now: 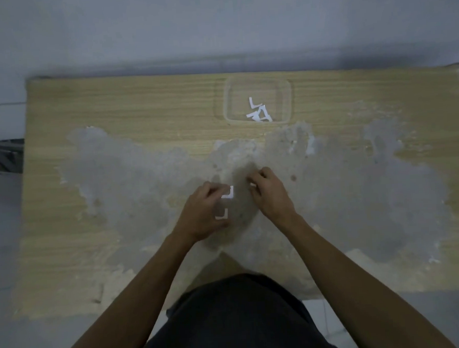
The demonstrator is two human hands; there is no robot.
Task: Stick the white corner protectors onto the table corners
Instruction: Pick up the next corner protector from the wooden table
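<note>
Both hands hover over the middle of the worn wooden table [113, 113]. My left hand [204, 215] holds two white L-shaped corner protectors: one [229, 193] pinched at the fingertips and another [222, 213] lower, against the palm. My right hand [269, 195] has its fingers curled and pinches a small white piece [253, 185] at the fingertips; what it is I cannot tell. The two hands are a short gap apart.
A clear, shallow plastic tray [285, 91] stands at the back of the table, right of centre, with several white L-shaped pieces [258, 111] in it. Grey patches of peeled surface cover the table's middle. The table's far corners are in view at left and right.
</note>
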